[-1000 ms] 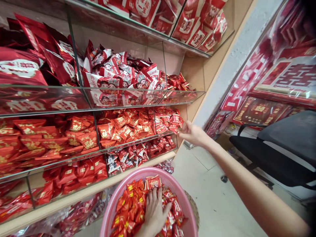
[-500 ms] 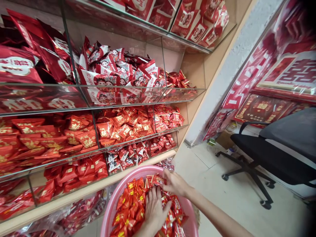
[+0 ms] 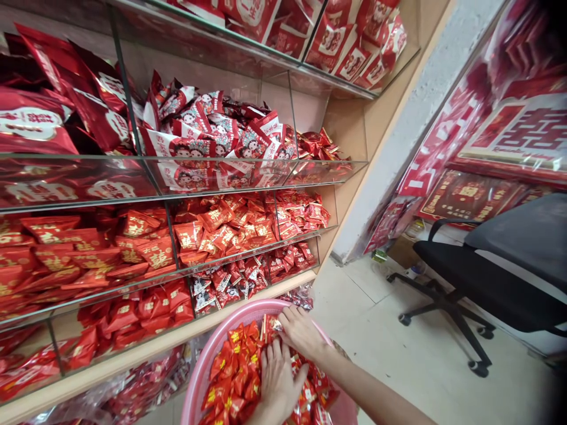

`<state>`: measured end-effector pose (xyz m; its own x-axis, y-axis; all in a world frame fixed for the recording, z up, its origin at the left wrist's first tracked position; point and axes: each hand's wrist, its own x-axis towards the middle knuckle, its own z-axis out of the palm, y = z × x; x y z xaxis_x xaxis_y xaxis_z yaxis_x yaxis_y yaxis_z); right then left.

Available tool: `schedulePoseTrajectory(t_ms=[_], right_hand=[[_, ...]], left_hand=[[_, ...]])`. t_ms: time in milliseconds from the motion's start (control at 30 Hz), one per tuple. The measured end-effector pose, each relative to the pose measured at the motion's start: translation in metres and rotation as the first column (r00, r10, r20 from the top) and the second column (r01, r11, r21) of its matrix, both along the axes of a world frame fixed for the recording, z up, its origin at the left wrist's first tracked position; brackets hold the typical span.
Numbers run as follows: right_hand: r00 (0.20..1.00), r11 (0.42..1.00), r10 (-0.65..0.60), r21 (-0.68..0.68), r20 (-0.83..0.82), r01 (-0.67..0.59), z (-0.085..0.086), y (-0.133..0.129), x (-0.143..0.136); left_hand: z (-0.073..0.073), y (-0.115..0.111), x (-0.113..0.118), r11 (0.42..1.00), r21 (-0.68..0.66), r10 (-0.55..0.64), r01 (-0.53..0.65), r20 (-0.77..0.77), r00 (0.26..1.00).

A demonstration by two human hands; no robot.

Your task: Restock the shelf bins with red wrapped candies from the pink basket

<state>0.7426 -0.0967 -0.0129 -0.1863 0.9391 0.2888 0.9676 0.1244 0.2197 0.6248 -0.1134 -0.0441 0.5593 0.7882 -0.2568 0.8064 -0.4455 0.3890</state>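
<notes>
A pink plastic basket [image 3: 198, 360] stands below the shelves, heaped with small red wrapped candies [image 3: 237, 372], many with yellow print. My left hand [image 3: 280, 375] lies palm down on the heap, its fingers stretched out and slightly apart. At the basket's far side my right hand [image 3: 302, 333] has its fingers curled down onto a red candy packet [image 3: 269, 326] with a pale striped edge. Its fingertips are partly hidden among the wrappers. The two hands are close together, the right one farther back.
Glass-divided shelves [image 3: 248, 188] hold red packets in several compartments on the left. Plastic bags [image 3: 146, 383] of red packets lie under the bottom shelf. A black office chair [image 3: 469, 265] stands on the tiled floor [image 3: 367, 313] at right, beside hanging red decorations [image 3: 522, 133].
My right hand has shifted a little left, with its fingers more curled over the packets near the far rim. My left hand stays almost in place on the heap.
</notes>
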Motion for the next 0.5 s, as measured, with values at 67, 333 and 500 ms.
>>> schedulePoseTrajectory(t_ms=[67, 333, 500], right_hand=[[0.999, 1.000, -0.008, 0.029, 0.042, 0.006, -0.006, 0.002, -0.001], [1.000, 0.993, -0.018, 0.113, 0.015, 0.016, -0.024, 0.008, -0.002], [0.998, 0.990, -0.018, 0.135, -0.063, 0.026, -0.019, 0.009, -0.003]], left_hand=[[0.000, 0.000, 0.000, 1.000, 0.009, -0.002, 0.002, 0.005, 1.000], [0.003, 0.000, -0.001, 1.000, -0.012, -0.005, 0.005, -0.021, 1.000], [0.005, 0.001, -0.002, 1.000, -0.017, -0.003, 0.002, -0.034, 0.999]])
